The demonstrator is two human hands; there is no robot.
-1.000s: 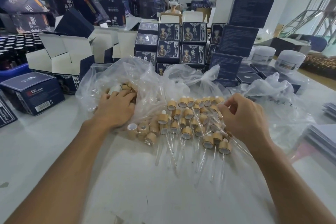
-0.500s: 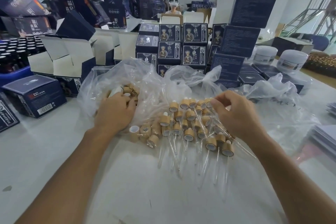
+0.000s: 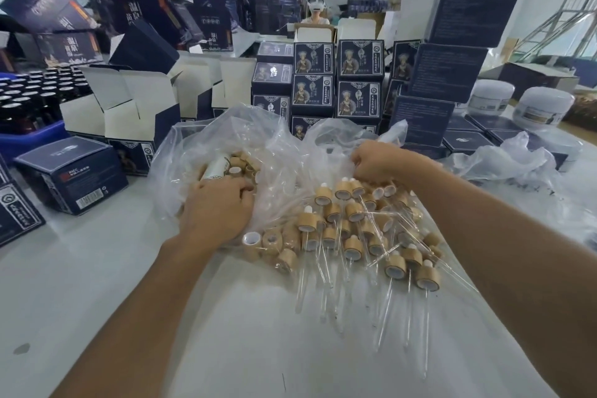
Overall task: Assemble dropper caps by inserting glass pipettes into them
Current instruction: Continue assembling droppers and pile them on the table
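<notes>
- Head view, looking down at a white table (image 3: 97, 300) with both forearms reaching in.
- Left hand (image 3: 216, 213) rests palm-down in a clear plastic bag (image 3: 200, 145) of loose wooden caps (image 3: 240, 160); fingers curled among them, but what they grip I cannot tell.
- Right hand (image 3: 376, 160) sits knuckles-up at the far edge of the pile, fingers bunched; its hold is hidden.
- Assembled droppers (image 3: 395, 265) with glass pipettes (image 3: 386, 310) lie heaped between the hands.
- Dark blue boxes (image 3: 313, 58) stack up behind.
</notes>
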